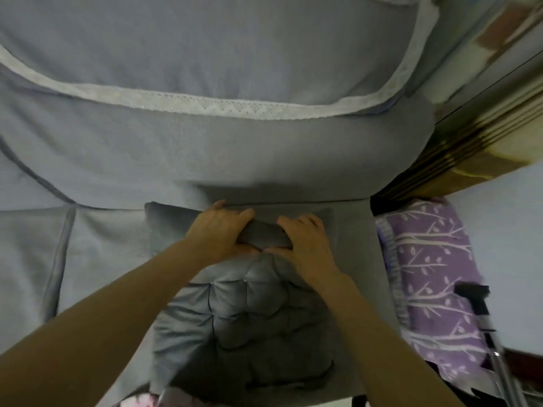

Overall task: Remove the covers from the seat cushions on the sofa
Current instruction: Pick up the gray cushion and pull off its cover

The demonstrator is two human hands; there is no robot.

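From the head view, both bare arms reach forward over the sofa (264,160); the left hand (219,232) and the right hand (305,245) sit close together at the far edge of a dark grey tufted cushion (244,327) that lies on the seat near the sofa's right end. Between the two hands a fold of the cushion's dark cover (261,235) is bunched up; the left fingers (245,214) curl over its far side, the right fingers (286,223) curl over it from the other side, and both thumbs press in underneath, so each hand is clenched on that fold. The cushion's near part runs down toward the seat's front edge, its stitched squares puckered. Behind the hands the backrest rises, draped in a pale blue-grey throw (205,54) edged with a white lace trim (235,108) that sweeps across the back; the seat to the left is covered in the same pale cloth, with a seam running front to back. Just off the sofa's right end lies a purple cloth (432,274) printed with white branches; a dark pole (484,318) crosses its right side. No brand, label or writing can be read anywhere.
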